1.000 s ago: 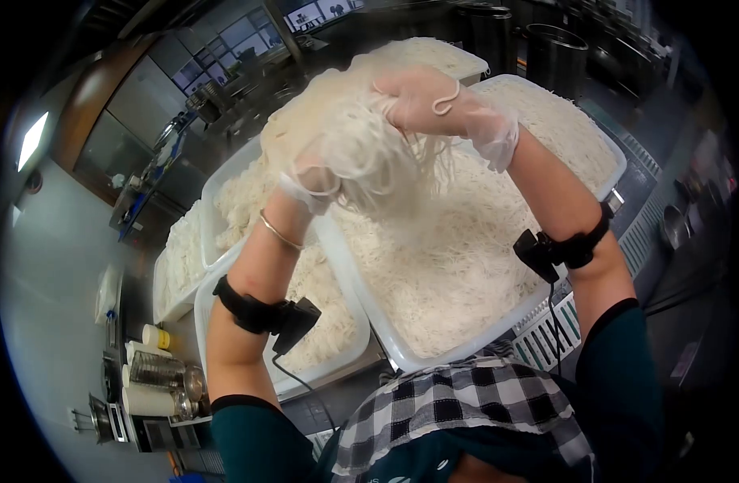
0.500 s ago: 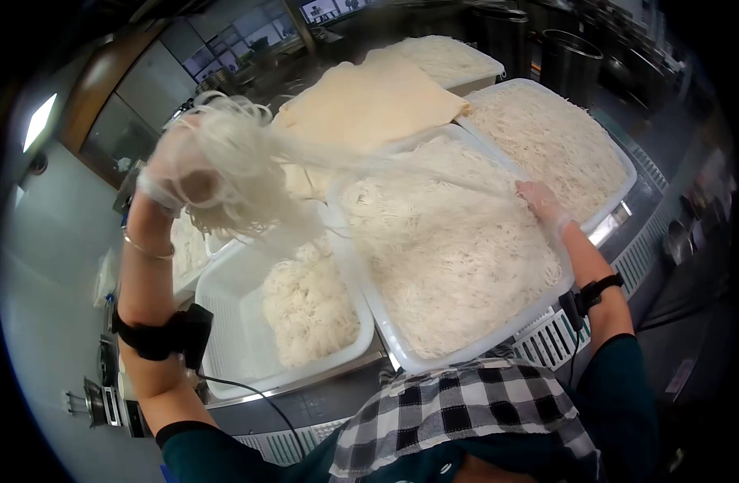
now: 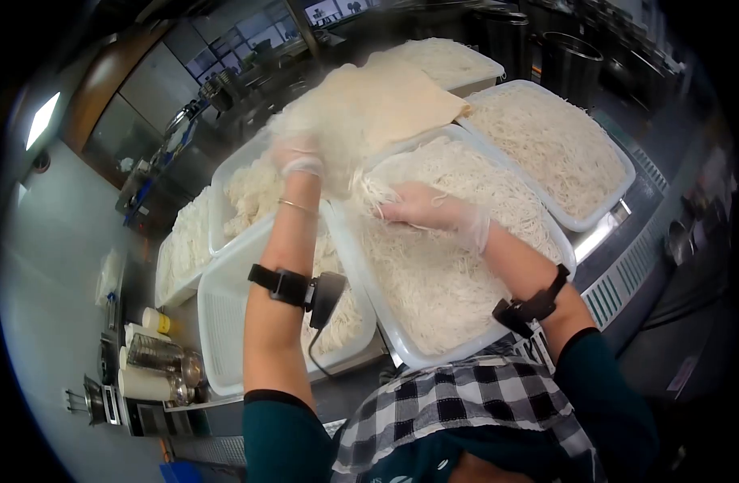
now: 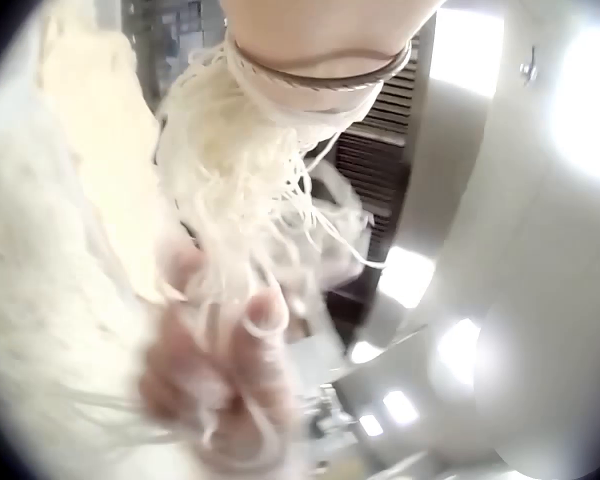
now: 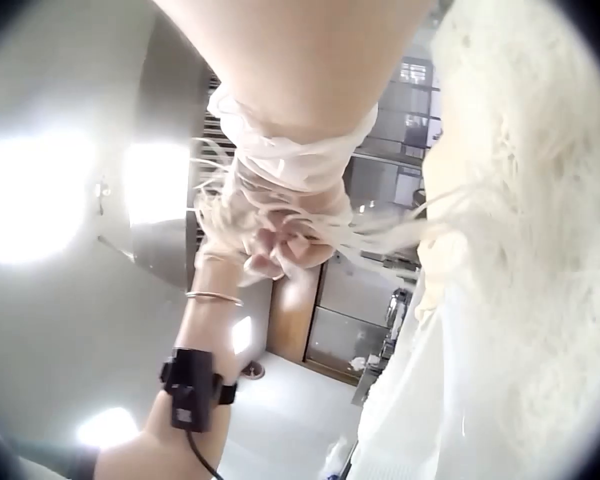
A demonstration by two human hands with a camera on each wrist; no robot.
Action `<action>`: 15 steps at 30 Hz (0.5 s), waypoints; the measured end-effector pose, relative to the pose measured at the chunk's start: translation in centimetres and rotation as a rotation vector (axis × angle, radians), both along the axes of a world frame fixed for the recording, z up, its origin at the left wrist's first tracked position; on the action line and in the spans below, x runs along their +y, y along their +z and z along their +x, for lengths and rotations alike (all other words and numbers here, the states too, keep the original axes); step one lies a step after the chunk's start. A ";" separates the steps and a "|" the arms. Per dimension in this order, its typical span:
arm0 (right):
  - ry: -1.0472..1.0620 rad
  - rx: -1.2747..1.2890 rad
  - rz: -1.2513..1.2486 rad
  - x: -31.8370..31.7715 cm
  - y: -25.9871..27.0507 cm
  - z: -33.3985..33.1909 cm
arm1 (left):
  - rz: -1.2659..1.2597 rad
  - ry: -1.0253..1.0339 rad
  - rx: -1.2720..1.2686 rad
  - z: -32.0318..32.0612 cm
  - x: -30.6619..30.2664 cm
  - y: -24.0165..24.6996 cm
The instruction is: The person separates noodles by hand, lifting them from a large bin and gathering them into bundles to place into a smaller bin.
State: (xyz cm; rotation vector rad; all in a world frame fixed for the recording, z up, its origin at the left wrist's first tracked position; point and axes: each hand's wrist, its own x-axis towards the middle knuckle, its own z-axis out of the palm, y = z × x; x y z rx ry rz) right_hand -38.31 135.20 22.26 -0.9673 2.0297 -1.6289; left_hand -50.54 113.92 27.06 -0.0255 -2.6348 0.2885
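A bundle of white noodles (image 4: 220, 150) is spread between my two gloved hands over the trays. My left hand (image 3: 297, 151) holds its bulk near a pale yellowish cloth (image 3: 393, 101); steam and motion blur the fingers there, and in the left wrist view noodles cover most of that hand. To the right, my right hand (image 3: 424, 208) grips strands above the large white tray (image 3: 353, 270), which is full of noodles. In the right wrist view, the right hand's curled fingers (image 5: 280, 250) have strands hanging from them.
A partly filled tray (image 3: 216, 322) of noodles stands at front left, with more trays behind it. Another full tray (image 3: 570, 145) lies at right. Jars and tins (image 3: 156, 354) line the left side; a tall metal pot (image 3: 570, 58) stands at back right.
My hands came together, then parted as the left swung out left with the noodles and the right dropped to the tray's right side. Now both have moved back toward the middle.
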 end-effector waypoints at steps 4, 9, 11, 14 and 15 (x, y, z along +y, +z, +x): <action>-0.307 0.552 0.330 0.9 4.3 -0.6 | 0.457 -0.398 -0.427 5.9 2.8 -7.3; -0.137 0.229 -0.231 2.0 -0.3 -2.7 | 1.377 -0.967 -0.757 14.1 5.6 -4.0; -0.109 -0.166 -0.649 2.3 -2.9 1.0 | 1.405 -0.977 -0.447 14.0 6.2 -4.9; -0.209 -0.026 -0.162 2.2 -4.0 2.5 | 1.407 -0.963 0.020 13.5 5.0 -6.0; -0.081 0.418 0.261 2.3 -4.4 2.2 | 1.414 -0.956 0.029 13.2 4.5 -6.4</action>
